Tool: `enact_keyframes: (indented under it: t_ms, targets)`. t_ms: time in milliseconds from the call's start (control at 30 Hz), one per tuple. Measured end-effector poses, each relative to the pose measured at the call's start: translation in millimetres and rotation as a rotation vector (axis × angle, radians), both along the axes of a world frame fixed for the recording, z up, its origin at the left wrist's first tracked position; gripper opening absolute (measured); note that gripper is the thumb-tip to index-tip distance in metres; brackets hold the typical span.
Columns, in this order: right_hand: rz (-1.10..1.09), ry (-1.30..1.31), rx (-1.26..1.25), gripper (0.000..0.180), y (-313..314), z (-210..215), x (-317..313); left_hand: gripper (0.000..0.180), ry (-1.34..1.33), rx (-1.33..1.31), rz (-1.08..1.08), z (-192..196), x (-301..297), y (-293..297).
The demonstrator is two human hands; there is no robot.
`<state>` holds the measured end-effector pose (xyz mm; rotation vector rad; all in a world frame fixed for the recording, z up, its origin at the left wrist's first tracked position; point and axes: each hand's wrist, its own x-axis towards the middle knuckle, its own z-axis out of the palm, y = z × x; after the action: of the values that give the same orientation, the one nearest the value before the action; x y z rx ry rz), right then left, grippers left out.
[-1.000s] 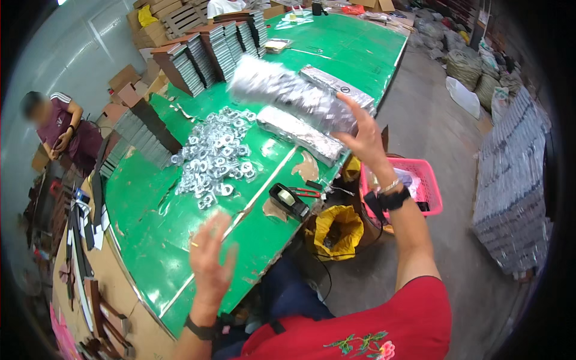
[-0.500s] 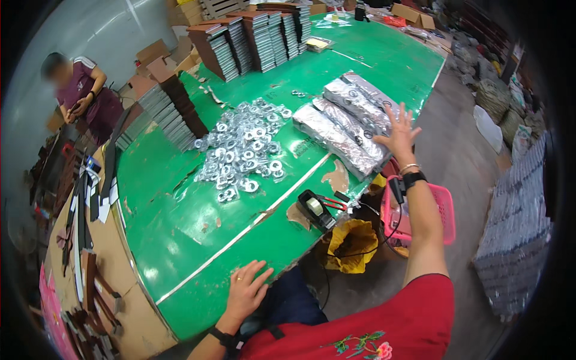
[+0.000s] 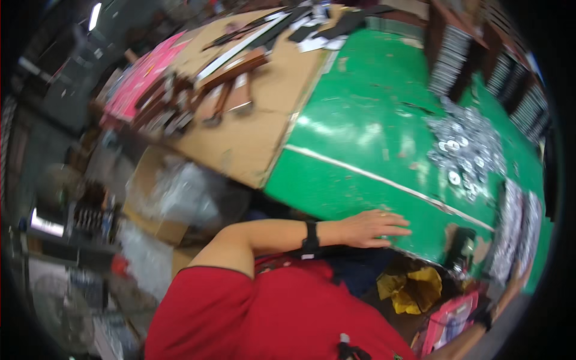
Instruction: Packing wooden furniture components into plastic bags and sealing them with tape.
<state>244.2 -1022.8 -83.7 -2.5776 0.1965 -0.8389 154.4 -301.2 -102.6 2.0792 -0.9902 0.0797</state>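
My left hand (image 3: 375, 229) lies flat, fingers stretched, at the near edge of the green tabletop (image 3: 354, 174), holding nothing. At the far right, my right hand (image 3: 519, 275) is by the near ends of long silvery wrapped packs (image 3: 507, 234); its fingers are blurred and partly hidden at the picture's rim. A tape dispenser (image 3: 461, 246) stands just left of these packs. Farther back lies a heap of small clear bags with pale rings (image 3: 465, 150) in them.
Stacks of brown-and-grey panels (image 3: 453, 57) stand at the far right. To the left, a brown board (image 3: 252, 138) carries dark strips and brown pieces (image 3: 225, 99). A cardboard box with clear plastic (image 3: 186, 195) sits below it. A yellow bag (image 3: 414, 291) and pink basket (image 3: 453, 321) are below the table's near edge.
The view has swung left, so the packs and rings now appear at the far right. My right hand has come down from above the packs to their near ends. My left hand stays at the table edge.
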Motion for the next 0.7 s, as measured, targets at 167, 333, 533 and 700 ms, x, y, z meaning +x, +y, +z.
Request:
enact_keyframes:
  t_ms: [167,333,533,700]
  targets:
    - [0.336,0.124,0.446,0.043,251,58,-29,0.046,0.110,0.088,0.265,54,-43,78]
    - [0.845,0.621,0.745,0.032,469,56,-95,0.033,0.026,0.146,0.855,57,-113,178]
    - [1.126,0.899,0.842,0.030,589,35,-109,0.033,0.258,-0.177,1.629,-8,-266,352]
    - [1.194,1.061,0.797,0.030,653,37,-124,0.029,0.706,0.188,1.981,4,-353,411]
